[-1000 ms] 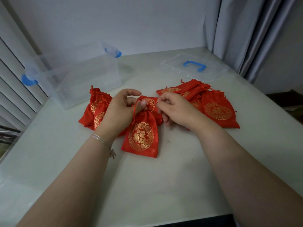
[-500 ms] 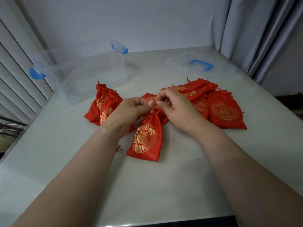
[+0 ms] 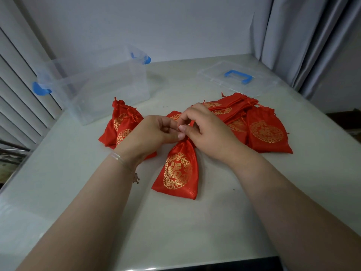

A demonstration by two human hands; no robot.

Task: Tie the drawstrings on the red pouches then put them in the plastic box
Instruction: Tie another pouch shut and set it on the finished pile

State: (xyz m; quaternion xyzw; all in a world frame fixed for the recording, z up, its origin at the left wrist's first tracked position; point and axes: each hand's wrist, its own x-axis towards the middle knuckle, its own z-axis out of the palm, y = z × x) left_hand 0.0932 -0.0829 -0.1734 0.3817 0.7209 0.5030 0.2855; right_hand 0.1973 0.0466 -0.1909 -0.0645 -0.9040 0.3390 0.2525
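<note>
A red pouch (image 3: 178, 171) with a gold emblem lies on the table in front of me, its neck gathered tight. My left hand (image 3: 154, 133) and my right hand (image 3: 207, 128) meet over that neck, fingers curled and pinching its drawstring, which the fingers mostly hide. Two tied red pouches (image 3: 122, 124) lie to the left. A heap of several flat red pouches (image 3: 261, 130) lies to the right. The clear plastic box (image 3: 93, 89) with blue latches stands open at the back left.
The box's clear lid (image 3: 237, 79) with a blue handle lies at the back right. White slatted blinds (image 3: 17, 90) run along the left side and grey curtains (image 3: 304, 42) hang at the right. The table (image 3: 175, 231) ends just below my forearms.
My hands have closed in together over the pouch's neck, which is now drawn tight. The pouch's body has swung slightly, its bottom pointing more toward me.
</note>
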